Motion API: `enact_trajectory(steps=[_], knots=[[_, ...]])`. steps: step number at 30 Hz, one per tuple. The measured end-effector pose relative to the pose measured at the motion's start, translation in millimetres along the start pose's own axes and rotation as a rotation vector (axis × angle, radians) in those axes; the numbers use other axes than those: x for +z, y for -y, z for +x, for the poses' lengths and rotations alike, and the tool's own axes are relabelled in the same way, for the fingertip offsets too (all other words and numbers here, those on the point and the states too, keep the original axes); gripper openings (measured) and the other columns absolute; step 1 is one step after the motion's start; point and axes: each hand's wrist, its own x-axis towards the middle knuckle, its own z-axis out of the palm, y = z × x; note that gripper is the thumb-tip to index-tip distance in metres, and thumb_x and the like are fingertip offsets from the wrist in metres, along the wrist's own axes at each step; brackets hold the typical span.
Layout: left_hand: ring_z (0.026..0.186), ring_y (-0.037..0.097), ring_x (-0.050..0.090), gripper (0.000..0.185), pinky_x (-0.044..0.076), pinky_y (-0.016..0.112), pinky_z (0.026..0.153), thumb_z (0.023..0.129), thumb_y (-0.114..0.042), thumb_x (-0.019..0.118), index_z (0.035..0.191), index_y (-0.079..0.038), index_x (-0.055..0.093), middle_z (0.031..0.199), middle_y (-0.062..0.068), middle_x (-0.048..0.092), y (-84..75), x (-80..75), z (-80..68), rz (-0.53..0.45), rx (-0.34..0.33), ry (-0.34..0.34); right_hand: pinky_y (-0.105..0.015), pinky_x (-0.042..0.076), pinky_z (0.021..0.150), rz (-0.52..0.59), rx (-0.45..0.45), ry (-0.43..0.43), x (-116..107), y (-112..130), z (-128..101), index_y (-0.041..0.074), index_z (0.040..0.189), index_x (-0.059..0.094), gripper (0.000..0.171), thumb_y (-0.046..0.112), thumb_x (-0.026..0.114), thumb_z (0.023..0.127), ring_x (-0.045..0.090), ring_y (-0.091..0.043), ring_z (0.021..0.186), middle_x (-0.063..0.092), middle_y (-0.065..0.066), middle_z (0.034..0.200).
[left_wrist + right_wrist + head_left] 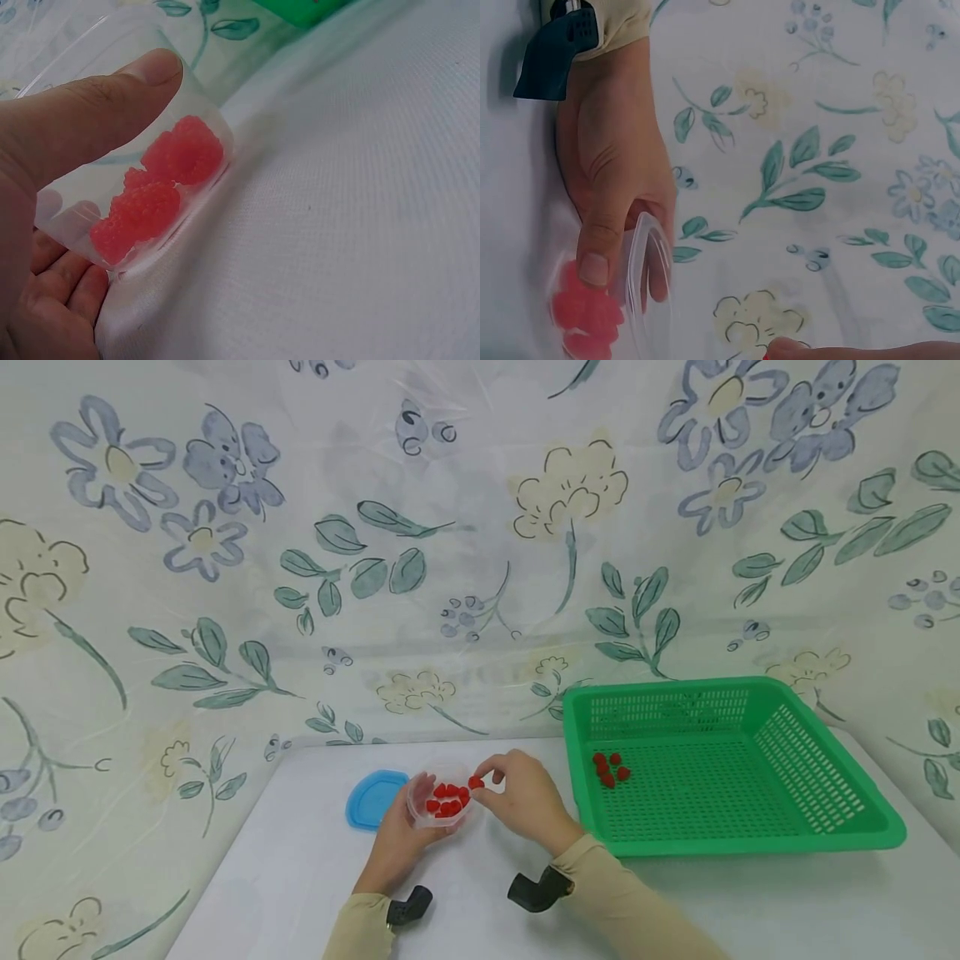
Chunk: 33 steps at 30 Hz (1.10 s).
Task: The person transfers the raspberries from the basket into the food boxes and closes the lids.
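My left hand (401,843) holds a clear plastic container (427,820), its thumb along the near wall and its fingers round the far side and base. Several red raspberries (142,206) lie in the bottom of it; the left wrist view shows the container tilted, low over the white cloth. At the container's right rim, my right hand (522,791) pinches a single raspberry (476,782) between thumb and fingertips. In the right wrist view only a fingertip of that hand shows, at the bottom edge.
A blue lid (367,802) lies on the white table (300,827) just left of the container. On the right stands a large green plastic basket (727,793), with several raspberries (607,772) grouped at its left end. A floral cloth (480,543) hangs behind the table.
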Motion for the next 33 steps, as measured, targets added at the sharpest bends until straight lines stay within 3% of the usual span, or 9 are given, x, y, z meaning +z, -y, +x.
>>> enact_trajectory(steps=[11,18,33], knots=[[0.142,0.033,0.039,0.096,0.043,0.053,0.108,0.075,-0.023,0.090,0.154,-0.015,0.035,0.152,0.008,0.047,-0.1,-0.2,0.7,0.015,0.008,-0.003,-0.023,0.050,0.060,-0.016,0.016,0.040,27,7,15,0.013,0.108,0.075,0.023,0.023,0.079,0.087,0.053,-0.017,0.079,0.064,-0.009,0.095],[0.142,0.033,0.039,0.096,0.043,0.054,0.108,0.075,-0.022,0.090,0.154,-0.014,0.035,0.153,0.009,0.046,-0.1,-0.8,0.5,0.008,0.025,-0.002,-0.021,0.054,0.063,-0.030,0.047,0.051,42,12,24,0.012,0.105,0.075,0.022,0.022,0.080,0.086,0.055,-0.015,0.082,0.060,-0.002,0.091],[0.142,0.034,0.039,0.095,0.040,0.056,0.110,0.076,-0.022,0.090,0.153,-0.013,0.035,0.153,0.010,0.046,-1.3,-1.1,0.5,0.033,0.026,-0.002,-0.022,0.057,0.067,-0.046,0.066,0.045,62,5,36,0.011,0.107,0.075,0.024,0.022,0.081,0.086,0.056,-0.015,0.080,0.061,-0.003,0.088]])
